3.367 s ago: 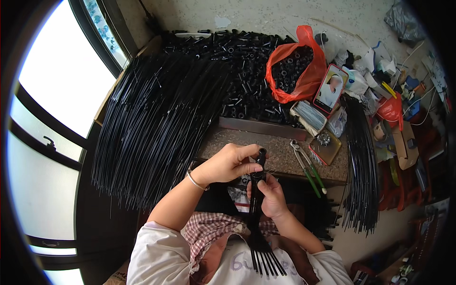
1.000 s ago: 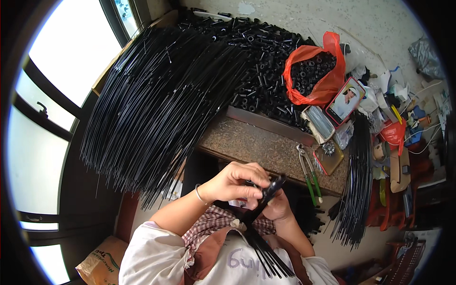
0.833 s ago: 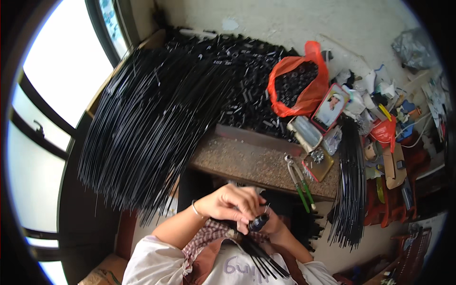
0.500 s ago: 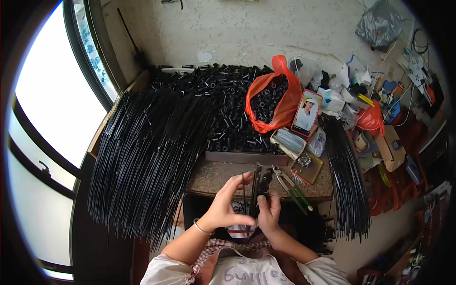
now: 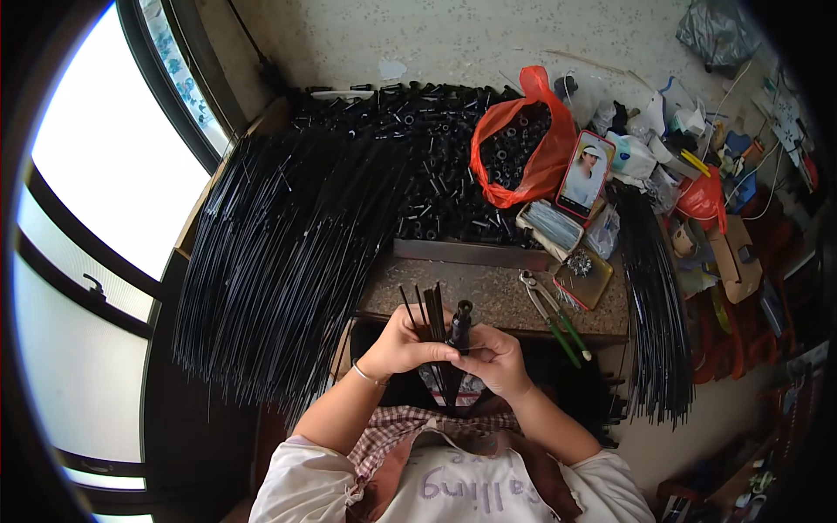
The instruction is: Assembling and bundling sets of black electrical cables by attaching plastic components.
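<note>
In front of my body, at the table's near edge, my two hands meet. My left hand [image 5: 403, 344] is closed round several thin black rods [image 5: 430, 305], whose ends stick up unevenly above the fingers. Against them my right hand [image 5: 499, 364] grips a black tubular fitting [image 5: 461, 321], held roughly upright with its round end on top. The thumbs are close together at its lower part. Whether a rod sits inside the fitting is hidden by the fingers. A heap of similar black fittings [image 5: 427, 207] covers the far side of the table.
Long black rods [image 5: 279, 261] are piled at the left, overhanging the edge; another bundle [image 5: 654, 322] lies right. Green-handled pliers [image 5: 527, 281] rest on the tabletop [image 5: 436, 279]. Beyond stand a nail tray [image 5: 599, 283], a box of thin rods [image 5: 549, 228], a phone [image 5: 575, 189] and a red bag [image 5: 488, 187].
The view has shifted, so the table appears higher and farther right. My left hand has closed from a wide spread round the rods, and the fitting now shows upright in my right hand.
</note>
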Demonstrator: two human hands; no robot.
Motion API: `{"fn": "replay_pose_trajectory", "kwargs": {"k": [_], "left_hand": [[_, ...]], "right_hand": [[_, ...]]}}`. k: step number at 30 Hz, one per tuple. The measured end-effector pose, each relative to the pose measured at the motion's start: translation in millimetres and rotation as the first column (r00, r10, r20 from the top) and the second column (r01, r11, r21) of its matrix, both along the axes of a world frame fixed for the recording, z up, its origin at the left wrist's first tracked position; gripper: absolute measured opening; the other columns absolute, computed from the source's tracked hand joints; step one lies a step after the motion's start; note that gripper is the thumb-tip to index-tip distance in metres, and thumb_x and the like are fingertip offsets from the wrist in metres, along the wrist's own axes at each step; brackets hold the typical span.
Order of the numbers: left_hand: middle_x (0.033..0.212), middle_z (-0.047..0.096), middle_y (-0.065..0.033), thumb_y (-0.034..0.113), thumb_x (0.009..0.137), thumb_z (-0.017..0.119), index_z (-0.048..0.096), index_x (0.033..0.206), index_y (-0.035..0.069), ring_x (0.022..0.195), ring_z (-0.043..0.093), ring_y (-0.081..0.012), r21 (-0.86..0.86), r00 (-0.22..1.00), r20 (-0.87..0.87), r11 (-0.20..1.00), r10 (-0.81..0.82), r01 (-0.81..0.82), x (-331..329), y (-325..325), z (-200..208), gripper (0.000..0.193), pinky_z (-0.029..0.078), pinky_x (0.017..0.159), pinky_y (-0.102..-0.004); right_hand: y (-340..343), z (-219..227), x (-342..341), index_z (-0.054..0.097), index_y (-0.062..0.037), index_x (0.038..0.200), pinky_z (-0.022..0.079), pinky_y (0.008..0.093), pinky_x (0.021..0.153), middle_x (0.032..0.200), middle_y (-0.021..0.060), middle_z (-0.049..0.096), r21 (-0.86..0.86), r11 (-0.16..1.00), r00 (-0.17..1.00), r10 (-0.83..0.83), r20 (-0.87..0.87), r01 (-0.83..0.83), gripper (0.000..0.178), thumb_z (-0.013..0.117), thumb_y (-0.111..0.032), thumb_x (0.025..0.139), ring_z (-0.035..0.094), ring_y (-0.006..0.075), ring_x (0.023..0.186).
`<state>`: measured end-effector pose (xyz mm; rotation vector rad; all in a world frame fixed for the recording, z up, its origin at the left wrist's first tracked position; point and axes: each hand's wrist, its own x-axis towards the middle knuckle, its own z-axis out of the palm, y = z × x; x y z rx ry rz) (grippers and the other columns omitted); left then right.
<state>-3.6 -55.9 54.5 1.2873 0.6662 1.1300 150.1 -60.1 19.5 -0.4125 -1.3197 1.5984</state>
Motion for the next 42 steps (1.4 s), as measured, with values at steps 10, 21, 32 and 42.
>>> {"fn": "replay_pose_trajectory", "kwargs": {"k": [10,21,32,42], "left_hand": [[0.078,0.055,-0.0038,0.000,0.061,0.062,0.051,0.086,-0.002,0.074,0.051,-0.0102,-0.034,0.991,0.032,0.991,0.127,-0.126,1,-3,-11,0.027,0.042,0.067,-0.0228],[0.073,0.054,-0.0104,0.012,0.053,0.069,0.056,0.072,-0.001,0.066,0.048,-0.0194,0.141,0.999,-0.035,0.990,-0.021,0.026,-13,4,-13,0.026,0.037,0.062,-0.0299],[0.082,0.050,-0.0103,0.013,0.061,0.064,0.034,0.104,0.002,0.077,0.051,-0.0210,0.593,0.814,-0.450,0.804,0.368,-0.036,9,-9,-30,0.054,0.038,0.071,-0.0272],[0.072,0.050,-0.0082,-0.003,0.064,0.052,0.038,0.093,0.001,0.068,0.051,-0.0168,0.280,0.899,-0.372,0.952,0.230,-0.127,17,-6,-33,0.033,0.040,0.061,-0.0257]], "right_hand": [[-12,-1,-16,0.051,0.0002,0.074,0.040,0.0193,0.055,0.071,0.0031,0.054,0.164,0.901,0.865,-0.432,0.255,0.402,0.008,0.057,-0.002,0.068,0.051,0.0070,0.066],[7,-2,-2,0.052,0.0014,0.076,0.042,0.0201,0.066,0.076,0.0042,0.054,-0.241,0.964,0.994,0.107,-0.035,-0.112,0.017,0.061,0.005,0.061,0.051,0.0079,0.071],[0,2,-10,0.044,-0.0025,0.080,0.041,0.0190,0.058,0.072,0.0022,0.049,-0.079,0.954,0.944,-0.270,0.193,0.289,0.029,0.065,-0.003,0.060,0.049,0.0068,0.064],[-2,1,-10,0.047,-0.0012,0.074,0.035,0.0176,0.058,0.075,0.0012,0.043,0.289,0.868,0.842,-0.477,0.252,0.405,0.017,0.059,0.004,0.063,0.043,0.0072,0.065]]}}
